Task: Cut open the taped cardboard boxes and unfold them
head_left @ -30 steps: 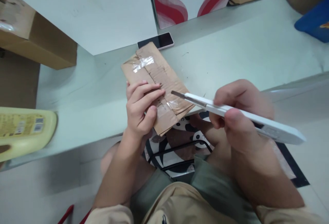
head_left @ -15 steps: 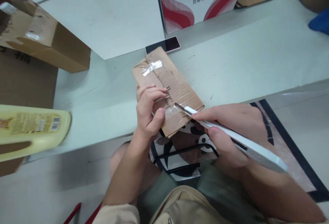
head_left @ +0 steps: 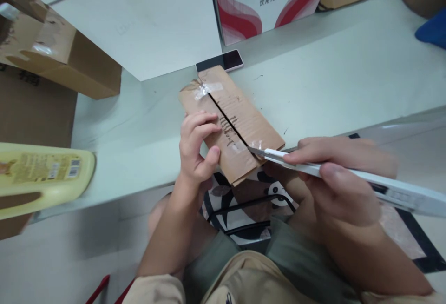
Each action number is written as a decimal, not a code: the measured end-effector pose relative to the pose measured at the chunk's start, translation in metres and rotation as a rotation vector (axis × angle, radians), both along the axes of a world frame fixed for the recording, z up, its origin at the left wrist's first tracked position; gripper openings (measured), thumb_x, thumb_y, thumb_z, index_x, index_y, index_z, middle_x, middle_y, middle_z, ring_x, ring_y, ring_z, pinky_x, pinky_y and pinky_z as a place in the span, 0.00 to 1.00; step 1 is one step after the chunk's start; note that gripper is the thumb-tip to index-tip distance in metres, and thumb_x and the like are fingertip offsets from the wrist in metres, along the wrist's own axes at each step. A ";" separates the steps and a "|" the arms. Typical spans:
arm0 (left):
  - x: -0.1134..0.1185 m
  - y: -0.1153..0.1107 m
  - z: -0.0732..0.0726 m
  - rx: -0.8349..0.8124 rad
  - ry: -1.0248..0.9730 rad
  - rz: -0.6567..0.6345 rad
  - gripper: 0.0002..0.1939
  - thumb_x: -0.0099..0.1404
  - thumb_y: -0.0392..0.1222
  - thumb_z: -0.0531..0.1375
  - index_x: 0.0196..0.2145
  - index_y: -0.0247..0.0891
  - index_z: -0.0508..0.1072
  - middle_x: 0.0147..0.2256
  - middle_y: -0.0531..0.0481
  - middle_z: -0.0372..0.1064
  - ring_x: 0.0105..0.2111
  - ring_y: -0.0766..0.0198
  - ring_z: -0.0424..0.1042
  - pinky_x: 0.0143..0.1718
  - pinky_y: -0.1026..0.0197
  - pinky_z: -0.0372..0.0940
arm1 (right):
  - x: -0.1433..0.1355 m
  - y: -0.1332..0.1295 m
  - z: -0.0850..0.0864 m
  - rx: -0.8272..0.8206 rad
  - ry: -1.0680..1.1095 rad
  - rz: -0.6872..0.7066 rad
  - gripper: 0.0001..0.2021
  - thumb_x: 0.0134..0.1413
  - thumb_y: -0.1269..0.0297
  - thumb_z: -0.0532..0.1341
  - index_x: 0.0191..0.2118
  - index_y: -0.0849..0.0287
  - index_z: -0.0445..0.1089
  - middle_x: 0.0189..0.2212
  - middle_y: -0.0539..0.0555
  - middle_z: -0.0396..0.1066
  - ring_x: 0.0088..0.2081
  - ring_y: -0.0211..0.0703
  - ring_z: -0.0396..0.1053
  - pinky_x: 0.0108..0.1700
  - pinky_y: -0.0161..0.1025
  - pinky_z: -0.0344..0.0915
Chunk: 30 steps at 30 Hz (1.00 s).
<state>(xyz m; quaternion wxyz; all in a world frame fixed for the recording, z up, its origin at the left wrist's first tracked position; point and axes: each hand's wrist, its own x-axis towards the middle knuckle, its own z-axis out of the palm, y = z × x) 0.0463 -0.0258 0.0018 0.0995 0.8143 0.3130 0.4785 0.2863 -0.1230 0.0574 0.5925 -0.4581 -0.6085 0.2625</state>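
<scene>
A small brown cardboard box (head_left: 249, 115) lies at the table's front edge, its near end sticking out past it. A dark gap runs along its middle, with clear tape at both ends. My left hand (head_left: 200, 148) grips the box's left side, fingertips on the top near the gap. My right hand (head_left: 337, 178) is closed around a white utility knife (head_left: 310, 169). The knife's blade touches the box at the near end of the gap, by the torn tape.
A phone (head_left: 234, 59) lies behind the box. A white panel and a red-and-white carton (head_left: 272, 11) stand farther back. At the left are a brown carton (head_left: 94, 67) and a yellow bottle (head_left: 80, 169). Something blue (head_left: 432, 29) is at the far right.
My right hand and the knife have moved right, towards the near end of the box. The seam has parted into a dark gap, and the near tape is split.
</scene>
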 end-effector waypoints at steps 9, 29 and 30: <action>-0.009 0.008 -0.002 0.004 -0.001 0.081 0.12 0.72 0.51 0.56 0.45 0.44 0.74 0.49 0.44 0.72 0.52 0.52 0.71 0.56 0.45 0.67 | -0.005 0.000 0.003 0.023 0.029 -0.198 0.08 0.67 0.62 0.60 0.40 0.52 0.78 0.24 0.51 0.73 0.23 0.39 0.70 0.22 0.39 0.62; -0.001 0.004 0.005 -0.064 0.116 0.162 0.25 0.73 0.63 0.51 0.58 0.50 0.71 0.64 0.43 0.64 0.65 0.44 0.64 0.67 0.36 0.60 | 0.003 0.030 -0.004 -0.055 -0.370 0.210 0.11 0.67 0.59 0.59 0.52 0.53 0.72 0.49 0.56 0.82 0.47 0.46 0.81 0.50 0.42 0.76; -0.001 0.006 0.004 -0.070 0.127 0.146 0.25 0.73 0.63 0.51 0.58 0.50 0.72 0.64 0.43 0.64 0.65 0.44 0.64 0.67 0.36 0.59 | 0.003 0.030 -0.004 -0.050 -0.376 0.212 0.11 0.67 0.59 0.60 0.52 0.53 0.72 0.48 0.56 0.82 0.46 0.46 0.81 0.50 0.41 0.76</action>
